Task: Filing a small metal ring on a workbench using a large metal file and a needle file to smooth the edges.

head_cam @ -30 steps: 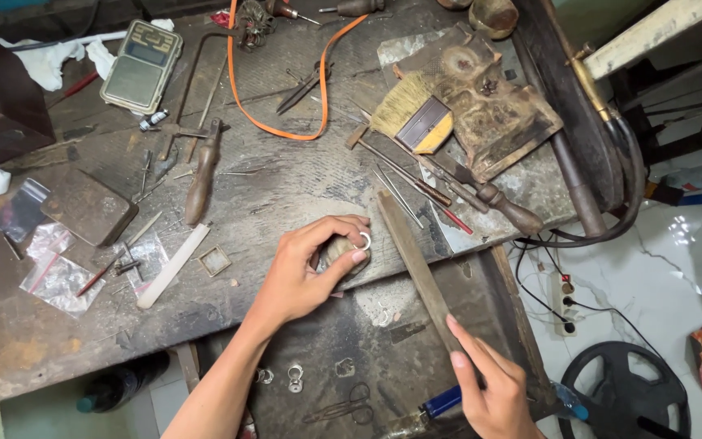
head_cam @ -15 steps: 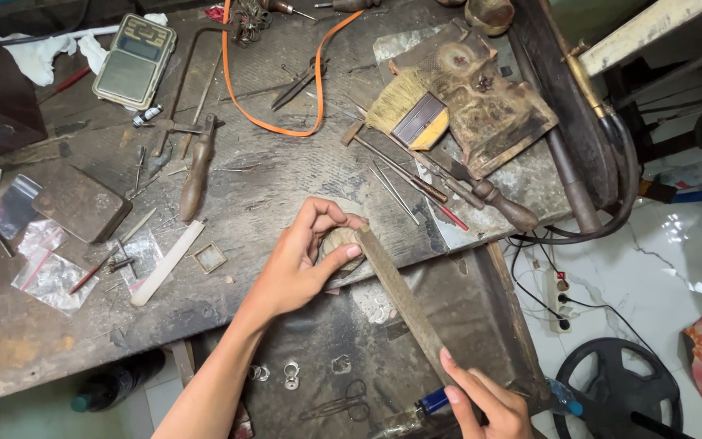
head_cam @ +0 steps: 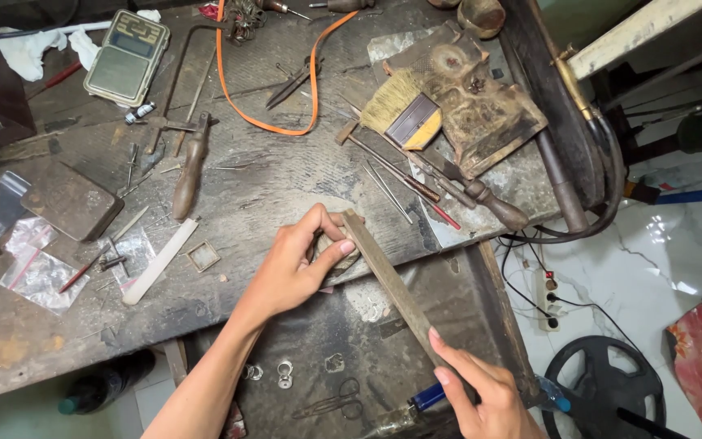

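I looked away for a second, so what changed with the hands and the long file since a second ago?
The file has slid forward, so its tip now lies against the left hand, whose fingers have closed around a small piece at the bench edge. The right hand keeps hold of the file's near end. The brush and scale stayed where they were.

Soft, even daylight fills the scene, seemingly from the right, where the white marble floor point(head_cam: 652, 260) glares. Shadows under the workbench point(head_cam: 270, 187) tools are faint. Focus is sharp centrally; edges bend slightly.
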